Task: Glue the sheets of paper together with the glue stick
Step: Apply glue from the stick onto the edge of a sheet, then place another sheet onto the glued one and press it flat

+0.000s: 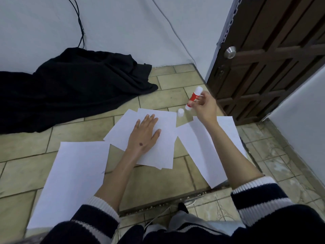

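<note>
Several white sheets of paper lie on the tiled floor. My left hand rests flat, fingers straight, on the middle stack of sheets. A large single sheet lies at the lower left, another sheet under my right forearm. My right hand holds a red and white glue stick tilted in the air above the floor. The stick's white cap stands on the tiles just beyond the middle stack.
A black cloth is heaped against the wall at the left. A dark wooden door with a metal knob stands at the right. Cables hang down the wall. A floor step edge runs near my knees.
</note>
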